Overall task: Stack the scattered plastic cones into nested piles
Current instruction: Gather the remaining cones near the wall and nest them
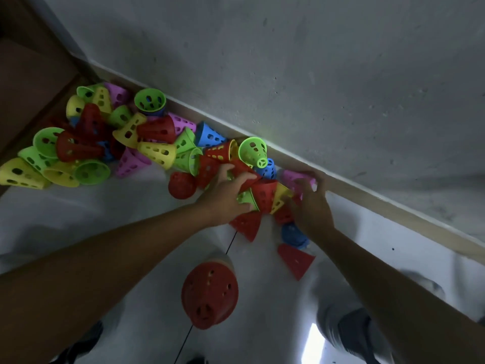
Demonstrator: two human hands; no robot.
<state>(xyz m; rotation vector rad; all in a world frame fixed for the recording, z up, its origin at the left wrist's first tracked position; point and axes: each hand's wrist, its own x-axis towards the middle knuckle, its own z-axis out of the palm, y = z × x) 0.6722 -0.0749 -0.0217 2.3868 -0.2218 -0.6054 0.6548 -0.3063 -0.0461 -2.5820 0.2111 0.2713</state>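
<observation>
Several perforated plastic cones in red, yellow, green, blue and pink lie in a heap (105, 143) on the white floor along the wall. My left hand (228, 195) reaches into the right end of the heap, fingers spread over a red cone (265, 197) with green and yellow cones beside it. My right hand (309, 203) is curled around a pink cone (298, 178) next to the skirting. A nested red stack (210, 295) stands close to me. Loose red cones (295, 260) and a blue cone (292, 233) lie under my right wrist.
A beige skirting board (380, 206) runs diagonally below the grey wall. A brown wooden surface (29, 82) fills the far left corner. A thin dark floor joint (231, 245) runs toward me. My shoes (78, 345) show at the bottom edge.
</observation>
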